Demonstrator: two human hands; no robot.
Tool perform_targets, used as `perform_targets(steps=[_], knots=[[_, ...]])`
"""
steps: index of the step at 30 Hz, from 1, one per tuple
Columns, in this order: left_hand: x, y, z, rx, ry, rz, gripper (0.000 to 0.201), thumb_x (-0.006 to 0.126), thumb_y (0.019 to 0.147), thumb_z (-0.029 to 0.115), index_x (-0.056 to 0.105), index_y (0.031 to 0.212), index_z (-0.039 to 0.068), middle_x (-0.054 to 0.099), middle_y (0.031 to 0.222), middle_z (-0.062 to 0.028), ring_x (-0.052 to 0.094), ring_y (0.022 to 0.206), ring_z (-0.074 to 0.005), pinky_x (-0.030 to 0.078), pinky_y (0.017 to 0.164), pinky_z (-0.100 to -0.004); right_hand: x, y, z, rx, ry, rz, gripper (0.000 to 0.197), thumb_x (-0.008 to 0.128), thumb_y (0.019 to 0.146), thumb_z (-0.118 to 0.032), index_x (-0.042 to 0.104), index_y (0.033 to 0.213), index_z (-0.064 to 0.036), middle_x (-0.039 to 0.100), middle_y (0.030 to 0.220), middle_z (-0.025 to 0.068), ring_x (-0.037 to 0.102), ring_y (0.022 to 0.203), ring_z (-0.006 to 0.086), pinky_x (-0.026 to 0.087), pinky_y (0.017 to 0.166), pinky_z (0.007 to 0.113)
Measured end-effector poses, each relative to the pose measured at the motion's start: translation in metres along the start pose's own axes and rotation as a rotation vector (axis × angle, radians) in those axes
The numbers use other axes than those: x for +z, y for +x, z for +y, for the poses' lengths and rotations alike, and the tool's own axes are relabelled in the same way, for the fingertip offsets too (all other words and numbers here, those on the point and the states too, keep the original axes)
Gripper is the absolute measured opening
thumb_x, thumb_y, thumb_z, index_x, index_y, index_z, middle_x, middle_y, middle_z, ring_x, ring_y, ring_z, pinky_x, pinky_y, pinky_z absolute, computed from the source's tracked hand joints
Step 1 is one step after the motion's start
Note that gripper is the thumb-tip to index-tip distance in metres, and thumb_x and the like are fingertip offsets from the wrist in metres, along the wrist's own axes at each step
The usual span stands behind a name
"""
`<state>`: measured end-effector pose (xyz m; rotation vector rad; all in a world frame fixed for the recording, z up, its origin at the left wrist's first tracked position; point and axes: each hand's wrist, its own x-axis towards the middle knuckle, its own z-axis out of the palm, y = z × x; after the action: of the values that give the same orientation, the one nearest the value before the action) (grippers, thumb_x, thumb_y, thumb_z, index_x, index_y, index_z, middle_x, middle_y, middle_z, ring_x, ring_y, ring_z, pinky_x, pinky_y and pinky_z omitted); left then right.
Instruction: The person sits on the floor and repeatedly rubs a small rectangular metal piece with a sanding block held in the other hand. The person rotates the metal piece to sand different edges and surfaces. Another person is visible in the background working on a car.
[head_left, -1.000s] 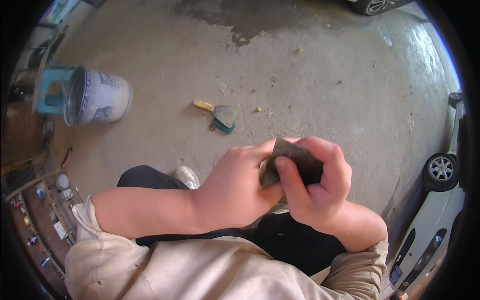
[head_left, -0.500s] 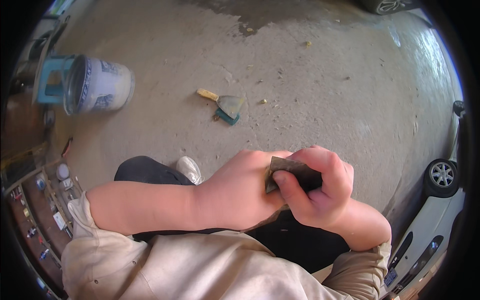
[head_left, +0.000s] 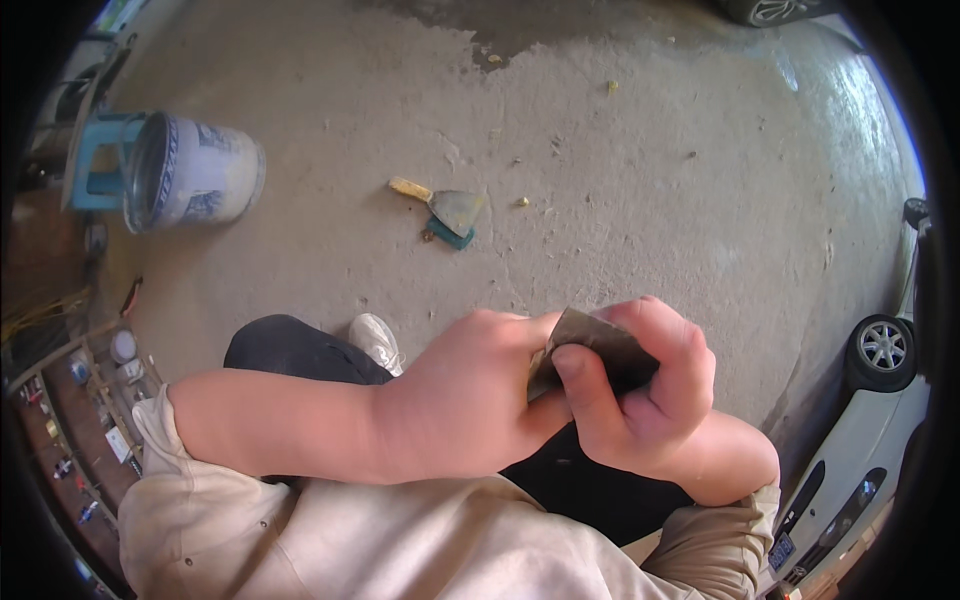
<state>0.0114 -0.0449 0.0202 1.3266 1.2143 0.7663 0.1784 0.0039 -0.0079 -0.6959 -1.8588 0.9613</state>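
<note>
A thin, dark grey-brown flat piece with straight edges is pinched between the thumb and curled fingers of my right hand. My left hand is closed right beside it, back of the hand up, and the piece's left edge meets its thumb and forefinger. Most of my left fingers are hidden, so what they hold does not show. Both hands are held together in front of my body, above my dark trousers. On the floor farther off lies a putty knife with a yellowish handle, its blade resting over a small teal object.
A white-and-blue bucket and a light-blue stool are at the far left. Shelving with small items runs along the left edge. A light-coloured car and a wheel are on the right. Crumbs dot the concrete floor.
The flat piece has tilted, its upper corner shifting right and slightly up. My left hand and wrist have moved a little downward, and my right hand slightly right.
</note>
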Motion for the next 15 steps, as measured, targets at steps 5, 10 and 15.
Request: perform_targets(steps=[5, 10, 15], knots=[[0.004, 0.002, -0.006, -0.023, -0.066, -0.101, 0.022, 0.064, 0.087, 0.01, 0.063, 0.108, 0.003, 0.069, 0.089, -0.0211, 0.066, 0.083, -0.0438, 0.053, 0.071, -0.0451, -0.006, -0.005, 0.007, 0.004, 0.057, -0.105, 0.038, 0.081, 0.072, 0.007, 0.058, 0.102, 0.0026, 0.069, 0.081, 0.0103, 0.06, 0.056, 0.0169, 0.048, 0.047, 0.028], [0.001, 0.004, -0.007, -0.177, -0.021, -0.139, 0.033, 0.069, 0.085, 0.015, 0.065, 0.116, 0.005, 0.071, 0.099, -0.0201, 0.069, 0.092, -0.0401, 0.056, 0.077, -0.0425, -0.011, 0.0, 0.01, 0.097, 0.057, -0.191, 0.039, 0.083, 0.077, 0.0, 0.057, 0.106, -0.0002, 0.07, 0.085, 0.0116, 0.066, 0.062, 0.0182, 0.052, 0.054, 0.029], [0.003, 0.012, -0.019, -0.046, 0.064, 0.07, 0.053, 0.075, 0.087, 0.021, 0.058, 0.137, 0.012, 0.07, 0.116, -0.017, 0.069, 0.107, -0.034, 0.054, 0.093, -0.0384, -0.001, -0.012, 0.029, 0.064, 0.017, 0.045, 0.036, 0.08, 0.081, -0.004, 0.055, 0.107, -0.0022, 0.069, 0.083, 0.0074, 0.066, 0.066, 0.0148, 0.052, 0.058, 0.03]])
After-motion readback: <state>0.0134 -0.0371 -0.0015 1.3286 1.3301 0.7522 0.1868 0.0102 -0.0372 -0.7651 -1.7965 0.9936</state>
